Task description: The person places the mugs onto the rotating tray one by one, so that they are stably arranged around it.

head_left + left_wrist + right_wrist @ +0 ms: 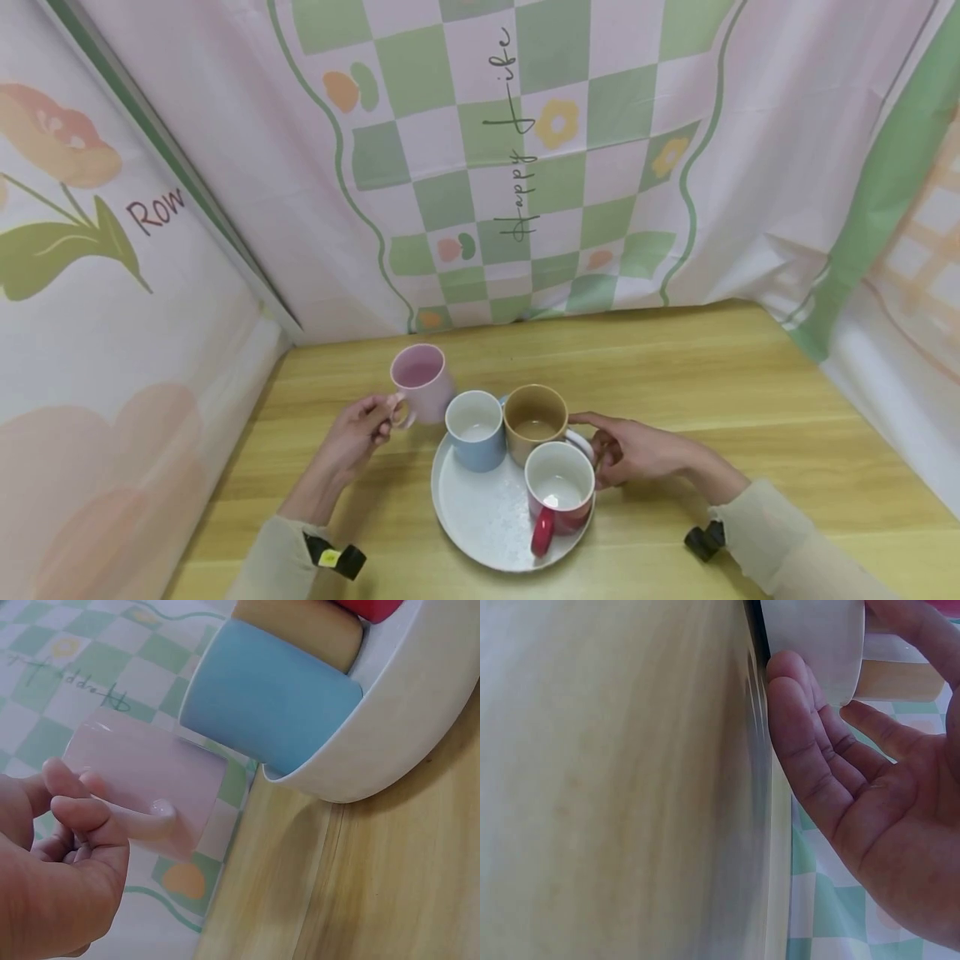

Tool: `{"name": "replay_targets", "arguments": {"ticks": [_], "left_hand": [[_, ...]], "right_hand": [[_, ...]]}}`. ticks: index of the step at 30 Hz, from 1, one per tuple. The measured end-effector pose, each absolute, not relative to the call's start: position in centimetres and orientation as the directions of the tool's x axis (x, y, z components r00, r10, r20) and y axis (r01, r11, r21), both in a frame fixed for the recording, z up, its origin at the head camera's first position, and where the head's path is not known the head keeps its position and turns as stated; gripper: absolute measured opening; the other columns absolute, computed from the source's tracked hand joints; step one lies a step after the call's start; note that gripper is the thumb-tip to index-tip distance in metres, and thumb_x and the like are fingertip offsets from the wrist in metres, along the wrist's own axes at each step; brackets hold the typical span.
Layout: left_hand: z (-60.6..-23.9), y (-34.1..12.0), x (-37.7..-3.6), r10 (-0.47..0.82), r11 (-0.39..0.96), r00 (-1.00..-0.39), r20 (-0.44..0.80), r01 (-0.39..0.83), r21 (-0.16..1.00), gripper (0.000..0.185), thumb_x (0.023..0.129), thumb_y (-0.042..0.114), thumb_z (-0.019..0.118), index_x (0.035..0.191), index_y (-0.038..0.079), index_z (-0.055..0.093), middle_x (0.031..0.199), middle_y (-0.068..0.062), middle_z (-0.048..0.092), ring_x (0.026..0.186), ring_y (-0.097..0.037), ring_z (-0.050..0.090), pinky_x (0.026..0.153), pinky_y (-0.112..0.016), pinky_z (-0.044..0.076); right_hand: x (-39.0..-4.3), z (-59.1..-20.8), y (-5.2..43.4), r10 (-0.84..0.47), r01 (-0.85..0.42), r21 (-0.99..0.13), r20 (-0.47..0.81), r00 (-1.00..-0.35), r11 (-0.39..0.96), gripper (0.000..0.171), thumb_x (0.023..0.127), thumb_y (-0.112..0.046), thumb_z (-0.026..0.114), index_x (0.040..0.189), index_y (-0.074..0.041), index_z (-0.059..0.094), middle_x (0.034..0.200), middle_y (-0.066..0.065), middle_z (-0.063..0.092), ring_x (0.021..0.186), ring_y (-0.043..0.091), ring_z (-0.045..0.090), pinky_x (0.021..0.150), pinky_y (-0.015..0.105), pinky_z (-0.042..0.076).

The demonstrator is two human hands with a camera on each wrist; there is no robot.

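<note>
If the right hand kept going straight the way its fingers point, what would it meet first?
Most likely the brown mug on the white tray. The right hand points left at it, fingertips already beside the tray's rim; the wrist view leaves unclear whether they touch.

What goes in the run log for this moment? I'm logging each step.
left hand: holds pink mug by handle, off tray | right hand: open at white tray rim | tray: blue, brown, red mugs
</note>
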State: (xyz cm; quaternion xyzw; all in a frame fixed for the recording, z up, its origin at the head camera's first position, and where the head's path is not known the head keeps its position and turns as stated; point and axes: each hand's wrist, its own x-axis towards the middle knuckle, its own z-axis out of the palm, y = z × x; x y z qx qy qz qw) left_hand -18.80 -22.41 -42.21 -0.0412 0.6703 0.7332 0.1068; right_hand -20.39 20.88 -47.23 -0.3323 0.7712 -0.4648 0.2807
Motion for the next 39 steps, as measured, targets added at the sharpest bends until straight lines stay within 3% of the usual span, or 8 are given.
{"name": "replay_targets", "arguments": {"ticks": [7,20,39], "left_hand": [[-41.8,-22.9,-17.7,0.122,-0.060,-0.972,-0.200,-0.208,0.976,0.013,0.104,0.015,0.052,0.103,0.004,0.059,0.092,0.000,0.059,0.070,-0.003,0.046,0.058,-0.012,0.039],[-41.1,-23.9,-15.2,0.130,-0.053,-0.975,-0.182,-0.190,0.980,0.014,0.104,0.014,0.051,0.093,0.009,0.057,0.090,0.002,0.057,0.068,-0.002,0.045,0.057,-0.012,0.038],[-41.2,-25.2,-11.5,0.284,-0.032,-0.953,-0.107,-0.121,0.992,0.014,0.105,0.018,0.051,0.094,0.017,0.060,0.088,0.011,0.060,0.068,0.001,0.046,0.059,-0.013,0.039]], "right_hand": [[-20.4,-47.1,20.9,-0.771,-0.260,-0.898,-0.123,-0.625,0.354,0.089,0.082,-0.004,0.073,0.156,-0.001,0.023,0.101,0.014,0.065,0.080,0.015,0.066,0.063,0.026,0.059],[-20.3,-46.9,20.8,-0.776,-0.265,-0.901,-0.113,-0.620,0.342,0.090,0.082,-0.005,0.074,0.155,0.000,0.022,0.099,0.013,0.064,0.078,0.014,0.066,0.062,0.026,0.059],[-20.3,-46.9,20.8,-0.770,-0.253,-0.907,-0.110,-0.629,0.337,0.091,0.080,-0.002,0.073,0.155,0.001,0.022,0.098,0.014,0.063,0.078,0.013,0.066,0.063,0.027,0.059]]}}
